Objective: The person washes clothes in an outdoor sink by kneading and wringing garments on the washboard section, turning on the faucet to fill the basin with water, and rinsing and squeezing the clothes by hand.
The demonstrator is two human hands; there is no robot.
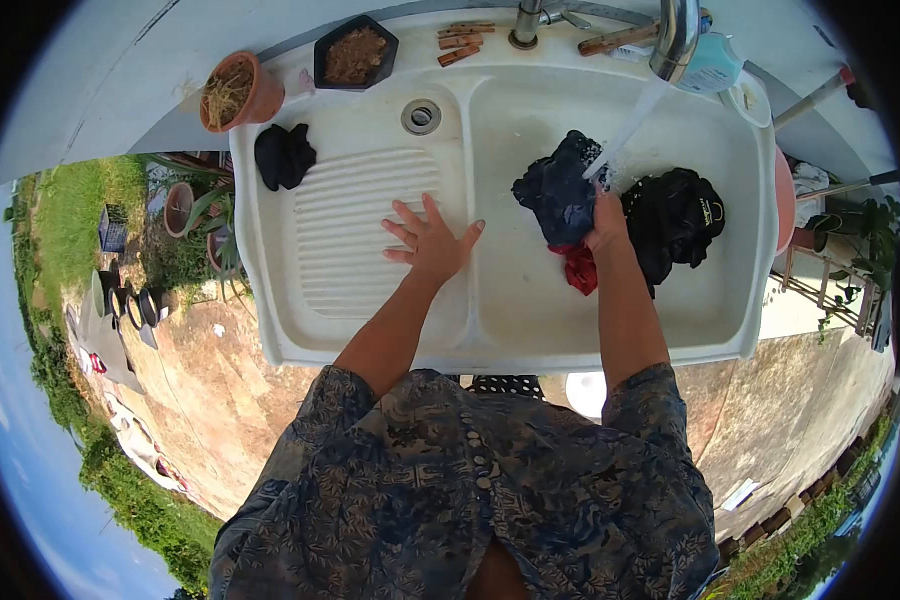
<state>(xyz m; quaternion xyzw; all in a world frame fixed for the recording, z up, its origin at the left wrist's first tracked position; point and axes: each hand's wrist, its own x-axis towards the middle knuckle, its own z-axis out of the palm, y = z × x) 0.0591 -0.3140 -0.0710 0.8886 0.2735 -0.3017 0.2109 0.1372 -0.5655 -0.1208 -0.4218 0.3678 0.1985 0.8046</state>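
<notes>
My left hand (428,240) is spread wide over the ribbed washboard (355,285) on the left side of the white sink (530,335), holding nothing. In the right basin, my right hand (607,218) grips a dark navy cloth (560,190) at its right edge. Water from the tap (678,40) runs down onto this wet cloth near my fingers. A red cloth (580,270) shows just below the navy one. To the right of my wrist lies a crumpled black garment (675,225) with a small yellow-and-white mark.
A small black cloth (284,157) lies at the washboard's upper left. Along the back rim stand a terracotta pot (240,92), a black hexagonal pot (354,55), wooden clothespins (460,42) and a pale blue container (710,65). The drain (421,117) sits above the washboard.
</notes>
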